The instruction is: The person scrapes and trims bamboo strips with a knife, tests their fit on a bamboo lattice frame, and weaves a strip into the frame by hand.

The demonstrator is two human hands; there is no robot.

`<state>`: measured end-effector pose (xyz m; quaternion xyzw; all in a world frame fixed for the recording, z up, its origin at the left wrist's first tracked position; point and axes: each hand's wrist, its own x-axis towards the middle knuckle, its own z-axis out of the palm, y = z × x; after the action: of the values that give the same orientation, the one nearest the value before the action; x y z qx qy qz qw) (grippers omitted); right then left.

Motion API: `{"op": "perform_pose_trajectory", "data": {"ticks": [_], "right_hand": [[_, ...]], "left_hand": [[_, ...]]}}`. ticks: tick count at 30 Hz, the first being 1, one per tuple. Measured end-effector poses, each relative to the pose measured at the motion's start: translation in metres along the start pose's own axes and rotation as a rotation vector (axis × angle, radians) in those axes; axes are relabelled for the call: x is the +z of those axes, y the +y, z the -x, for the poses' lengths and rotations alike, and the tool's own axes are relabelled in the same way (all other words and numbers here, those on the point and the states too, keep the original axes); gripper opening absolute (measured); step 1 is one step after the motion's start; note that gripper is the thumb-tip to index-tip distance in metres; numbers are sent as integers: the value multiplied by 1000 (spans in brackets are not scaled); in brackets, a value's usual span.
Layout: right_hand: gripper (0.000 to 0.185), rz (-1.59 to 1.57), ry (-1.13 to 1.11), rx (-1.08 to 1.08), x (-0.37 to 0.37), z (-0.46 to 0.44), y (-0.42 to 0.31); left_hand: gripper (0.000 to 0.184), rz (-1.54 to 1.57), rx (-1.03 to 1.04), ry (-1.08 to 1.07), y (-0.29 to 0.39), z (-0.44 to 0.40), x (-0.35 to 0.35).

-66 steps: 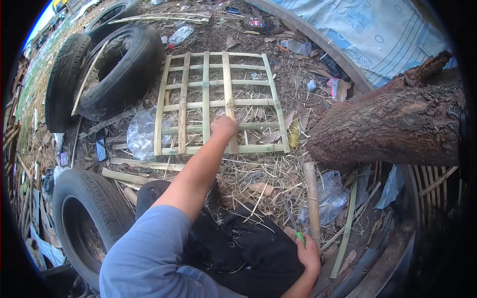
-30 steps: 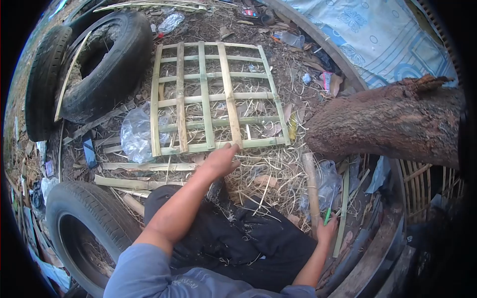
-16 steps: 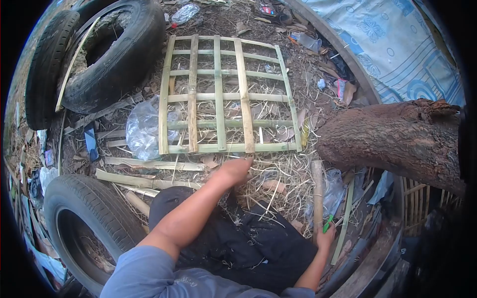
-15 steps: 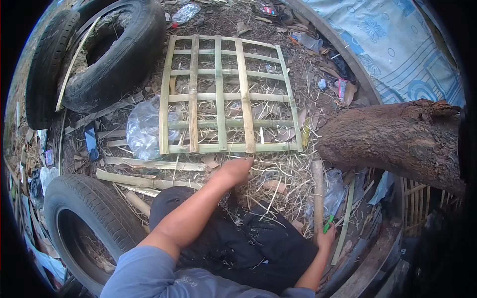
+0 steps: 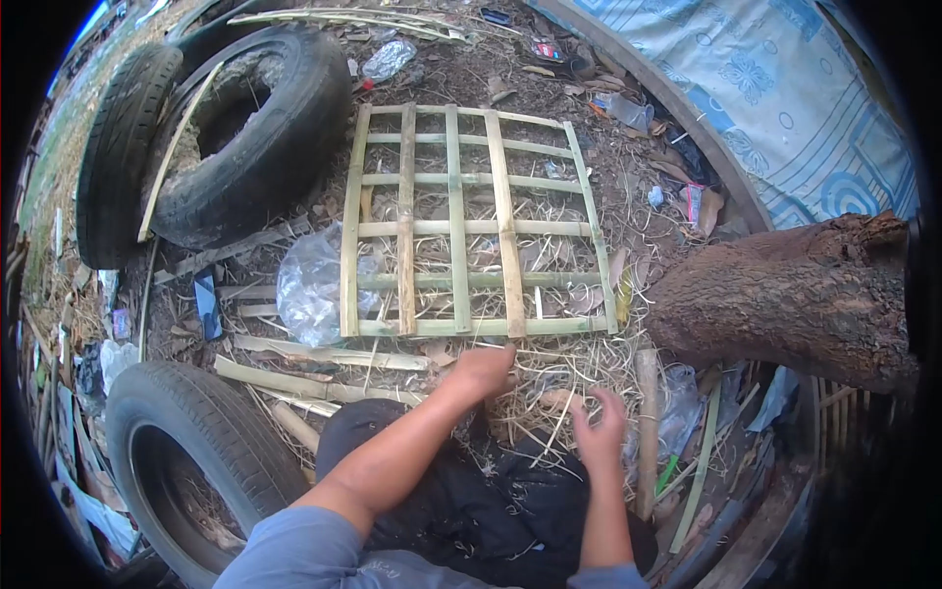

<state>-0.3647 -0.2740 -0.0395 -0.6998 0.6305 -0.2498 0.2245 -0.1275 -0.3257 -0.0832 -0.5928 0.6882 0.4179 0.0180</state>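
Observation:
A lattice of bamboo strips (image 5: 457, 228) lies on the littered ground ahead of me. Just below its near edge is my left hand (image 5: 483, 374), fingers curled closed beside the end of a vertical strip. Whatever it may hold is hidden. My right hand (image 5: 601, 432) hovers over the shavings (image 5: 540, 368) in front of my knees, thumb and fingers apart and nothing visible between them. To its right lies a wooden stick (image 5: 647, 422). A green handle-like object (image 5: 667, 474) rests on the ground beside that stick; its kind is unclear.
A thick log (image 5: 785, 290) juts in from the right. Old tires stand at the upper left (image 5: 255, 133) and lower left (image 5: 201, 461). Split bamboo pieces (image 5: 314, 383) and a clear plastic bag (image 5: 319, 285) lie left of my hands. A blue patterned sheet (image 5: 746, 88) covers the upper right.
My right hand has let go of the green object and moved left and up, over the shavings. The left hand stays by the lattice edge. The whole view has shifted slightly.

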Motion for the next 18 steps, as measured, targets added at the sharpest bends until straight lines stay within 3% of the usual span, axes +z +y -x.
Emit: {"op": "perform_pose_trajectory", "data": {"ticks": [2, 4, 7, 10, 18], "right_hand": [[45, -3, -83, -176, 49, -42, -20], [58, 151, -165, -234, 81, -76, -30], [61, 198, -224, -233, 100, -101, -25], [62, 245, -282, -239, 105, -105, -16], [44, 211, -169, -307, 111, -107, -7]], "left_hand": [[51, -5, -9, -37, -2, 0, -2], [52, -17, -15, -26, -6, -1, -2], [46, -27, -33, -22, -8, -4, -1], [43, -24, -46, -33, -5, -7, 1], [44, -55, -80, 55, -4, -6, 6]]}}
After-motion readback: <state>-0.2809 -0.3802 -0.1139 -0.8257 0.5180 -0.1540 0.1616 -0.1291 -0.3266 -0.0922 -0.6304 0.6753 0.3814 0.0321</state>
